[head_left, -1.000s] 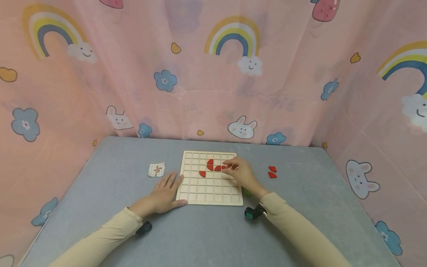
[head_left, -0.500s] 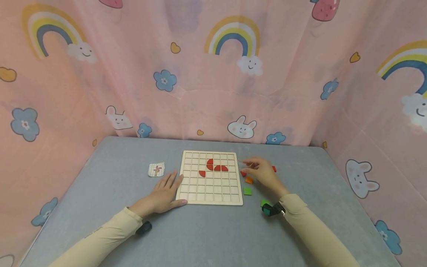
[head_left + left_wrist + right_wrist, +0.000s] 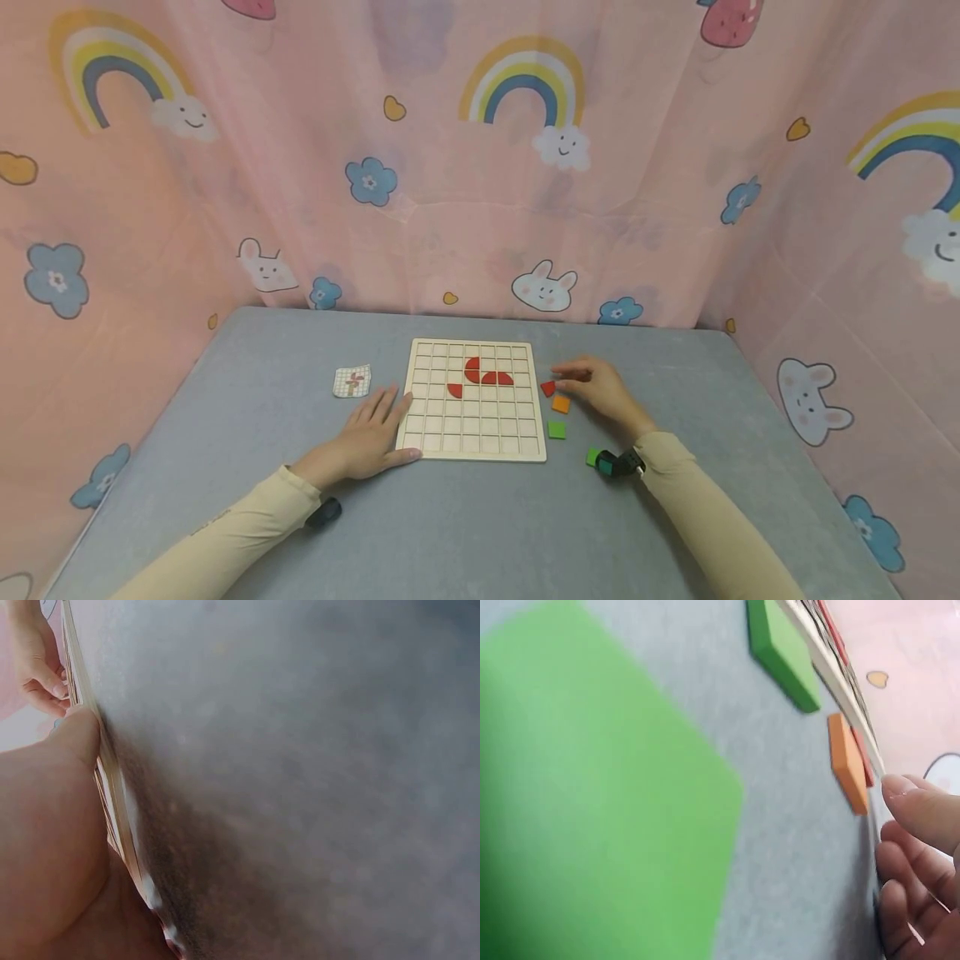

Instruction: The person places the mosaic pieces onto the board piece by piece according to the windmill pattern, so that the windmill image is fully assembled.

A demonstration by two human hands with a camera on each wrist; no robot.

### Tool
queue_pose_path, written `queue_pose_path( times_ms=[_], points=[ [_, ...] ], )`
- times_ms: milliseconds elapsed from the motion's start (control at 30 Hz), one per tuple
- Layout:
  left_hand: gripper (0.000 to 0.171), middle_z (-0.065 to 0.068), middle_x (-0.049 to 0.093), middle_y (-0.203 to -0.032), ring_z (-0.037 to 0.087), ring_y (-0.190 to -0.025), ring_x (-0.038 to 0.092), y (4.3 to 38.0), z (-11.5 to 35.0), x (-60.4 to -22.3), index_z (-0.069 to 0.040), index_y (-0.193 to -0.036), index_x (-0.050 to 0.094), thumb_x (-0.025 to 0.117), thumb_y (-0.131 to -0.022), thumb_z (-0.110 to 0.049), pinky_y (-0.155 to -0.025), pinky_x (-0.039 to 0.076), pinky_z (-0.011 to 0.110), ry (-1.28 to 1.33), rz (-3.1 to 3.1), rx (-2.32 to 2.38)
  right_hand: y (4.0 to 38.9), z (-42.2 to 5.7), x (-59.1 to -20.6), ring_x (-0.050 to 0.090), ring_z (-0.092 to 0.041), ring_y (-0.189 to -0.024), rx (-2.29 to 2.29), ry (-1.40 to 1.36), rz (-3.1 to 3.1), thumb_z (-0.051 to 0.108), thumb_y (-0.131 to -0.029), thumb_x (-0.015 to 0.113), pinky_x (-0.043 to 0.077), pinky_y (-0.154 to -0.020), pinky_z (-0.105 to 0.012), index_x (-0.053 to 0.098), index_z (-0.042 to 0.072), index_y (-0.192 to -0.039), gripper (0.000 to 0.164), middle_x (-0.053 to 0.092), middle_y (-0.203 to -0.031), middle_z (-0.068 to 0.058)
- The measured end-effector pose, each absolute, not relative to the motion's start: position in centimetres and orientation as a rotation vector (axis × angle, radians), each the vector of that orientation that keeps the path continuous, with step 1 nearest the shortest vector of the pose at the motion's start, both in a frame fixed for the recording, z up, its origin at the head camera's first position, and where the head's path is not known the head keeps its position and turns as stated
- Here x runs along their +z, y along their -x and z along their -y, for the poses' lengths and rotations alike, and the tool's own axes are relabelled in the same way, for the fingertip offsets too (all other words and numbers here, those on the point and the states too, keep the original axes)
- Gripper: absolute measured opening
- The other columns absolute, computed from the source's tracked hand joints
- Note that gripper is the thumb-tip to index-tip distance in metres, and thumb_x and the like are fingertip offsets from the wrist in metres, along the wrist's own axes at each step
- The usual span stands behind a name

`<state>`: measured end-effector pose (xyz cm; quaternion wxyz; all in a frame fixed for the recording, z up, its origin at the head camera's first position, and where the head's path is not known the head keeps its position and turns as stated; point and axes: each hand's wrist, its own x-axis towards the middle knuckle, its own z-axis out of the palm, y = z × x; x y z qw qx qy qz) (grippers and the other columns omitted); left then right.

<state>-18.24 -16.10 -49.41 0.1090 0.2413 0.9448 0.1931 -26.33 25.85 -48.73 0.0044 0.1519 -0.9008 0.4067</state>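
Observation:
A pale wooden grid board [image 3: 487, 425] lies mid-table with several red quarter-round pieces [image 3: 472, 370] set in its squares. Against its left side rests my left hand [image 3: 363, 437], fingers spread along the edge and thumb at the near corner; the left wrist view shows the thumb [image 3: 79, 735] at the board's rim. Right of the board hovers my right hand [image 3: 603, 392], thumb and fingers parted. Its thumb tip is close to a loose red piece [image 3: 547, 388]. The right wrist view shows nothing between its thumb and the loosely curled fingers [image 3: 896, 859].
Beside the board's right edge lie an orange square [image 3: 561, 404] and a green square [image 3: 557, 430]. Another green square [image 3: 592, 457] sits by the right wrist camera. A small patterned card [image 3: 352, 382] lies left of the board. A pink curtain [image 3: 450, 233] surrounds the table.
My right hand has moved from over the board to its right side, uncovering the loose red, orange and green pieces and covering two red ones farther right. The left hand stays put.

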Motion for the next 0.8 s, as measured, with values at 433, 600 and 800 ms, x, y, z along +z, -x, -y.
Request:
queue_pose_path(
  times_ms=[433, 600, 800],
  points=[
    [0.094, 0.035, 0.007, -0.172, 0.055, -0.160, 0.003, 18.2, 16.1, -49.6, 0.005, -0.167, 0.018, 0.066, -0.104, -0.046, -0.125, 0.011, 0.070, -0.699, -2.785, 0.584, 27.1, -26.5, -48.8, 0.059, -0.022, -0.098, 1.247, -0.573, 2.913, 0.009, -0.097, 0.078, 0.048, -0.086, -0.036, 0.081, 0.005, -0.120, 0.023, 0.070, -0.111, -0.012],
    [0.095, 0.035, 0.006, -0.172, 0.055, -0.159, 0.003, 18.4, 16.2, -49.8, 0.005, -0.167, 0.018, 0.065, -0.104, -0.047, -0.124, 0.011, 0.071, -0.700, -2.784, 0.585, 27.3, -26.3, -48.4, 0.054, -0.022, -0.095, 1.249, -0.561, 2.989, 0.013, -0.097, 0.079, 0.044, -0.083, -0.036, 0.081, 0.007, -0.123, 0.026, 0.065, -0.109, -0.010],
    [0.096, 0.035, 0.005, -0.172, 0.055, -0.159, 0.002, 18.2, 16.2, -49.4, 0.005, -0.167, 0.016, 0.064, -0.104, -0.049, -0.124, 0.011, 0.072, -0.710, -2.772, 0.584, 27.5, -26.1, -48.3, 0.052, -0.023, -0.097, 1.253, -0.560, 3.011, 0.013, -0.095, 0.082, 0.042, -0.085, -0.037, 0.081, 0.009, -0.122, 0.027, 0.061, -0.107, -0.010]
  ],
)
